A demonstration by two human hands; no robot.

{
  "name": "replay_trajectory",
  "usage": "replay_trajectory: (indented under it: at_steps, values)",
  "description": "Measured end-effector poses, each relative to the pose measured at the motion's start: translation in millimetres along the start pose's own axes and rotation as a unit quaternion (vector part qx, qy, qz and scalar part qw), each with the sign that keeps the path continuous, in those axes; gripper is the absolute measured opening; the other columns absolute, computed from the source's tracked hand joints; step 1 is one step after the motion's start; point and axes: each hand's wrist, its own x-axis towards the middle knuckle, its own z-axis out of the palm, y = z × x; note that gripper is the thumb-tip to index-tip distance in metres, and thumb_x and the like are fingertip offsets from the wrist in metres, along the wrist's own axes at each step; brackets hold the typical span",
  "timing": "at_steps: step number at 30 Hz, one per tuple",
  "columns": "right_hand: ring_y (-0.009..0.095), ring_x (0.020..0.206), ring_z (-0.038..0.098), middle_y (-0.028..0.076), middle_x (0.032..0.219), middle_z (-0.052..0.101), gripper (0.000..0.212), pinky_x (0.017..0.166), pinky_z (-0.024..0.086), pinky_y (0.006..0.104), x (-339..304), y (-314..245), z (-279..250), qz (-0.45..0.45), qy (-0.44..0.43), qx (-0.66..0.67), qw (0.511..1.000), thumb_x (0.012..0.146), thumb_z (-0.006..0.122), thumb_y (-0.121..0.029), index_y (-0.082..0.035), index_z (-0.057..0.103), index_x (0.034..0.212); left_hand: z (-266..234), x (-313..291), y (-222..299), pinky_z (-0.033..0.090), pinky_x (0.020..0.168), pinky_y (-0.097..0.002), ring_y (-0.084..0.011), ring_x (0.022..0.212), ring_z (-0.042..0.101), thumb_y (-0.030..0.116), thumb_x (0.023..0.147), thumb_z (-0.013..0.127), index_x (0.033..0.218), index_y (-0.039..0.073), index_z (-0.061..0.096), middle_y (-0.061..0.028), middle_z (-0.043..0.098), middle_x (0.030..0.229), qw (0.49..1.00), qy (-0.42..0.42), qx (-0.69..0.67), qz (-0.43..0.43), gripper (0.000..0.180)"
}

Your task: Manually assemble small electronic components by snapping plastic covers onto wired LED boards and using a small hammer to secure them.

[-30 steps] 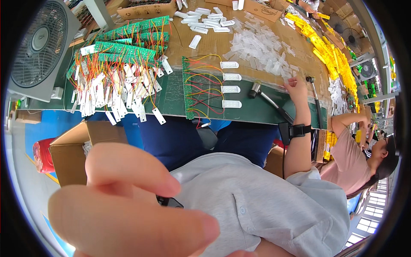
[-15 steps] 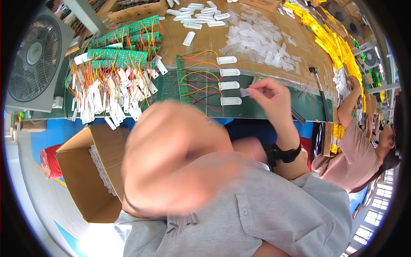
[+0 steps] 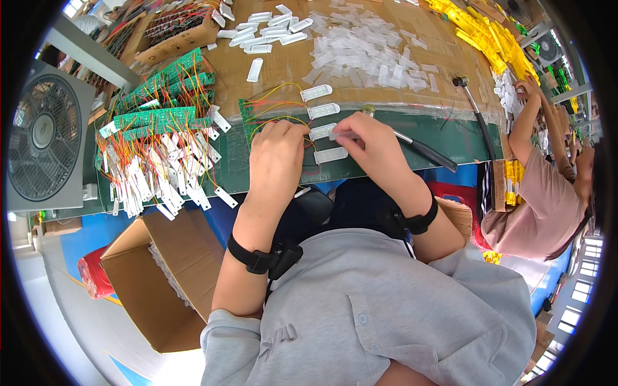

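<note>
At the front edge of the tabletop [image 3: 450,138], I have both hands over one green circuit board [image 3: 245,114], with the right grip [image 3: 373,145] pinching a small clear strip [image 3: 346,135] between thumb and forefinger. That strip points leftward out of the fingertips, at the right end of the third white light module [image 3: 322,131] counting from the far side; I cannot tell whether the two touch. The left grip [image 3: 278,157] is curled, fingertips bent down over the wires [image 3: 283,117] just left of that same module. From where I sit, I cannot tell whether it pinches a wire or only rests there, and it hides the near part of the board from me.

Beyond the grips, the first module [image 3: 316,92] and second module [image 3: 323,110] lie clear of my fingers, while the fourth module [image 3: 331,155] sits just below the gap between the hands. Just right of the right grip I have a hammer [image 3: 428,153] lying slantwise, partly behind the hand. Farther back, well apart from both grips, lie a heap of clear strips [image 3: 364,51] and some white cases [image 3: 273,29].
</note>
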Motion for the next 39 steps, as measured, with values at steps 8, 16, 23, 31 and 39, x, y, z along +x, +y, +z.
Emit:
replay_trajectory:
  at_steps: [8, 16, 23, 31, 39]
  values:
    - [0.032, 0.085, 0.060, 0.010, 0.088, 0.062, 0.018, 0.075, 0.049, 0.0416, -23.4, -10.9, 5.9, -0.042, -0.080, 0.051, 0.995, 0.082, 0.071, -0.002, -0.004, 0.056, 0.091, 7.1, 3.9, -4.5, 0.051, 0.082, -0.0427, -0.0337, 0.092, 0.064, -0.001, 0.085, 0.066, 0.097, 0.001, 0.071, -0.0126, 0.068, 0.094, 0.999, 0.008, -0.031, 0.001, 0.013]
    - [0.033, 0.086, 0.061, 0.012, 0.089, 0.063, 0.015, 0.074, 0.050, 0.0413, -0.7, -3.6, -2.0, -0.127, -0.020, 0.046, 0.991, 0.089, 0.067, -0.004, -0.005, 0.055, 0.097, 2.0, 4.1, 2.0, 0.051, 0.083, -0.0416, -0.0345, 0.092, 0.064, -0.002, 0.083, 0.069, 0.099, 0.001, 0.071, -0.0131, 0.068, 0.094, 0.999, -0.017, -0.037, 0.013, 0.016]
    - [0.010, 0.072, 0.054, 0.002, 0.085, 0.055, 0.035, 0.065, 0.044, 0.0259, -16.3, -27.8, -42.8, 0.002, 0.089, 0.137, 0.987, 0.098, 0.059, -0.003, -0.009, 0.057, 0.132, -80.0, -8.4, 54.9, 0.049, 0.070, -0.0366, -0.0276, 0.080, 0.063, -0.007, 0.079, 0.063, 0.093, 0.003, 0.070, -0.0080, 0.066, 0.083, 0.967, 0.140, -0.212, 0.035, 0.018]
    - [0.009, 0.064, 0.046, -0.003, 0.078, 0.053, 0.021, 0.066, 0.035, 0.0232, -45.1, -82.7, -190.8, -0.328, 0.010, 0.159, 0.931, 0.102, 0.054, -0.021, -0.005, 0.061, 0.113, -175.6, -33.9, 74.0, 0.053, 0.085, -0.0426, -0.0259, 0.100, 0.060, 0.043, 0.108, 0.041, 0.135, 0.015, 0.057, -0.0090, 0.058, 0.106, 0.902, 0.290, -0.209, 0.241, 0.042]
    - [0.009, 0.066, 0.047, -0.003, 0.080, 0.053, 0.022, 0.066, 0.036, 0.0233, -65.2, -70.0, -180.0, -0.250, 0.038, 0.164, 0.953, 0.102, 0.055, -0.021, -0.005, 0.061, 0.114, -202.6, -25.0, 62.6, 0.048, 0.097, -0.0527, -0.0324, 0.125, 0.049, 0.060, 0.098, 0.055, 0.148, 0.029, 0.049, -0.0033, 0.055, 0.131, 0.902, -0.073, -0.356, 0.231, 0.059]
